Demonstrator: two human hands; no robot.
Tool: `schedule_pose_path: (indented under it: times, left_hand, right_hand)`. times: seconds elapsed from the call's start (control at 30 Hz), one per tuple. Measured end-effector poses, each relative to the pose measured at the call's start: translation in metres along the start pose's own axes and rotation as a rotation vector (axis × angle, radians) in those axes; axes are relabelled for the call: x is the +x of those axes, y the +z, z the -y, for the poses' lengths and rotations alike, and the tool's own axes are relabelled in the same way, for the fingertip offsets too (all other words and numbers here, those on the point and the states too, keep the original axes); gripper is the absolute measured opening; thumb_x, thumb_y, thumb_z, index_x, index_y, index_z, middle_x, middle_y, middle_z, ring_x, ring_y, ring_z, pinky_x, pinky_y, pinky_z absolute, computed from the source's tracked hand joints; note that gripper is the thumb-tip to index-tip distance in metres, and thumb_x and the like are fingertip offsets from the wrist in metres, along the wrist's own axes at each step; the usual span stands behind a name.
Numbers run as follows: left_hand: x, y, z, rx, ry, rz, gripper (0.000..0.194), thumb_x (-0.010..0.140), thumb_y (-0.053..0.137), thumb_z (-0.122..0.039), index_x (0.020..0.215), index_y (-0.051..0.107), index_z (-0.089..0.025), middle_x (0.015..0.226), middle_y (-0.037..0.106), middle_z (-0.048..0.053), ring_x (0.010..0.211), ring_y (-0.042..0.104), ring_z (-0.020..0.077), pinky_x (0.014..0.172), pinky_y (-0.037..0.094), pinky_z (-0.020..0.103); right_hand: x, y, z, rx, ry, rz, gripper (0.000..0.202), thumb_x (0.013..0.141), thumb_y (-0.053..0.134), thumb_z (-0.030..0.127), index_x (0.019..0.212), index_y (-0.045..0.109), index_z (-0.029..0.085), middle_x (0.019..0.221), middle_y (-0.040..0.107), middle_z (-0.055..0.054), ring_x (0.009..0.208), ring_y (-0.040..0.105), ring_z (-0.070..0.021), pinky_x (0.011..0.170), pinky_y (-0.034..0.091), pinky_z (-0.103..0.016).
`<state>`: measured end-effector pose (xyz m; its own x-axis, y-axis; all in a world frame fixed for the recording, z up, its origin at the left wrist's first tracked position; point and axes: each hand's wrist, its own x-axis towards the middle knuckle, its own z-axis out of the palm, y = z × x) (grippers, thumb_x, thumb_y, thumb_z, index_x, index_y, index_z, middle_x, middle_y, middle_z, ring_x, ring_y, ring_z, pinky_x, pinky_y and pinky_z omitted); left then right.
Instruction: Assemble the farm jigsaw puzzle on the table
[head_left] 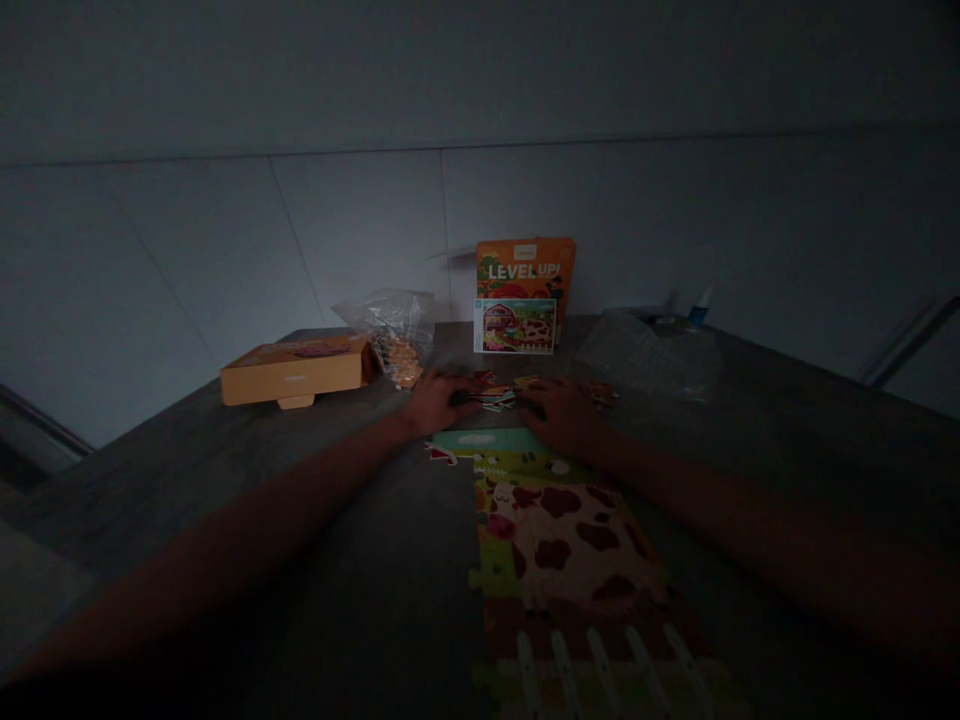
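Observation:
Both my hands reach to a small pile of loose puzzle pieces (496,398) beyond a partly joined puzzle (570,545) that shows a spotted cow and a white fence. My left hand (441,402) lies at the pile's left side, its fingers spread against the pieces. At the right side my right hand (564,412) rests with its fingers apart, near more pieces (602,394). Neither hand visibly lifts a piece. A loose red and white piece (442,454) touches or lies close to the puzzle's upper left edge. The picture is dark.
An orange box (296,375) and a clear bag with orange pieces (403,355) stand at the left. Against the wall lean an orange "LEVEL UP!" box (525,268) and a farm picture card (516,327). Right are a clear bag (652,355) and a small bottle (699,310).

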<state>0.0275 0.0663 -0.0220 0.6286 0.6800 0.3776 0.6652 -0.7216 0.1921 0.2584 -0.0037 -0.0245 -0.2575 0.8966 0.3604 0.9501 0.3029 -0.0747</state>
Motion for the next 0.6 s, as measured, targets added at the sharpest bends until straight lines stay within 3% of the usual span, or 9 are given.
schedule_pose_path:
  times: [0.23,0.43,0.6]
  left_hand:
    - [-0.006,-0.004,0.0,0.08,-0.087,-0.087,0.022,0.092,0.052,-0.022,0.1,0.071,-0.019,0.095,0.074,0.005,0.093,0.064,0.0226,0.092,0.047,0.035]
    - [-0.01,-0.011,-0.007,0.232,-0.316,-0.257,0.025,0.095,0.043,-0.025,0.101,0.067,-0.017,0.1,0.069,0.012,0.102,0.058,0.0298,0.09,0.045,0.045]
    - [-0.014,-0.01,-0.009,0.334,-0.391,-0.197,0.021,0.086,0.054,-0.025,0.098,0.07,-0.019,0.106,0.065,0.015,0.107,0.053,0.0383,0.087,0.042,0.055]
  right_hand:
    - [-0.004,-0.003,0.004,0.011,-0.007,-0.01,0.038,0.091,0.053,0.032,0.123,0.066,0.019,0.128,0.063,-0.011,0.118,0.052,-0.0318,0.103,0.034,-0.051]
    - [-0.005,-0.003,0.004,0.014,-0.024,0.0,0.038,0.091,0.052,0.031,0.123,0.065,0.017,0.126,0.064,-0.012,0.115,0.054,-0.0312,0.102,0.036,-0.051]
    - [-0.004,-0.001,0.002,0.02,-0.022,0.011,0.036,0.091,0.051,0.029,0.121,0.066,0.017,0.123,0.065,-0.011,0.115,0.055,-0.029,0.104,0.035,-0.048]
